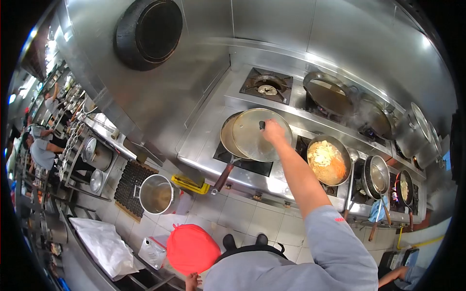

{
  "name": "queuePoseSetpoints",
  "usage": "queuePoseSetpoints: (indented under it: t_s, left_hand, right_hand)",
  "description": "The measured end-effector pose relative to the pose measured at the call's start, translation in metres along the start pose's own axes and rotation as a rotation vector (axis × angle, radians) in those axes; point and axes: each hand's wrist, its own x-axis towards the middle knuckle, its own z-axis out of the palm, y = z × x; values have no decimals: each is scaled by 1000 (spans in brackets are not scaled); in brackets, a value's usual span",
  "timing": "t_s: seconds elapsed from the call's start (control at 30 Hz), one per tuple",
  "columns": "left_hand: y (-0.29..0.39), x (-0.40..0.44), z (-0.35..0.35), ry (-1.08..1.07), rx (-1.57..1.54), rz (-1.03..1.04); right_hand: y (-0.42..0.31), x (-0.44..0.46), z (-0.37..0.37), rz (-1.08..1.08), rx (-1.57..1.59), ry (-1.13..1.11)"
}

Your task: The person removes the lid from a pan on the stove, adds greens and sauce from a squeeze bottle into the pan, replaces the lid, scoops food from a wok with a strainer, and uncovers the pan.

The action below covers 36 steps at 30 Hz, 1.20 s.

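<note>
My right hand (274,132) is closed on the dark knob of a glass pot lid (252,140). The lid is set off to the right over a long-handled pan (227,132), leaving part of the pan's left side uncovered. That pan's wooden handle (223,177) points toward me past the stove's front edge. To the right of my forearm, a wok (314,180) holds pale and orange shredded food. My left hand (193,280) is low at the bottom edge, beside a bulging red bag or cover (193,250); its fingers are too small and partly hidden to read.
Steam rises from woks (330,97) on the back burners. Further right stand nested pans (376,174), a pan over flame (405,188) and large pots (412,131). A metal pot (156,194) and a yellow object (190,184) are behind my left side. Another person's arm (394,275) shows lower right.
</note>
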Motion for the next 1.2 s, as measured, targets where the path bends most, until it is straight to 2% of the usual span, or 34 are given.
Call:
queuePoseSetpoints:
  t_s: [0.07,0.13,0.2,0.4,0.6,0.7,0.77,0.8,0.87,0.9,0.93,0.97,1.0,1.03,1.07,1.1,1.2]
  left_hand:
    - [-10,-12,-3,14,39,-32]
    - [-11,-19,-5,19,89,-64]
    - [-8,-22,-4,11,137,-98]
    - [10,-17,-12,-10,232,-104]
    - [40,6,-11,-93,323,-21]
    - [68,16,-5,-162,381,58]
    - [99,19,13,-229,430,124]
    - [117,19,26,-264,452,162]
    - [155,9,58,-345,486,232]
    - [179,3,80,-384,502,266]
    - [189,9,98,-443,523,256]
    - [196,21,119,-503,546,247]
    - [205,25,145,-551,585,261]
    - [212,28,173,-598,623,272]
    - [222,29,201,-767,641,362]
    - [229,24,234,-876,545,308]
    - [265,-27,330,-1134,500,306]
  right_hand:
    - [-15,11,22,30,17,-16]
    - [-15,27,49,-31,-11,25]
    - [-29,24,44,-37,-55,-13]
    - [-45,19,65,1,73,84]
    - [-31,-7,23,-37,122,6]
    - [-1,-35,-11,-93,265,162]
    - [42,-62,-36,-214,766,14]
    - [59,-91,-57,-104,995,-81]
    - [98,-160,-90,64,1276,51]
    - [113,-198,-113,157,1191,176]
    - [156,-230,-101,300,1085,328]
    - [165,-267,-113,503,1188,457]
    - [186,-303,-110,553,1284,572]
    - [217,-338,-89,697,1252,675]
    - [235,-367,-72,731,1191,702]
    - [248,-404,-54,792,1142,656]
    - [255,-489,-10,943,1115,393]
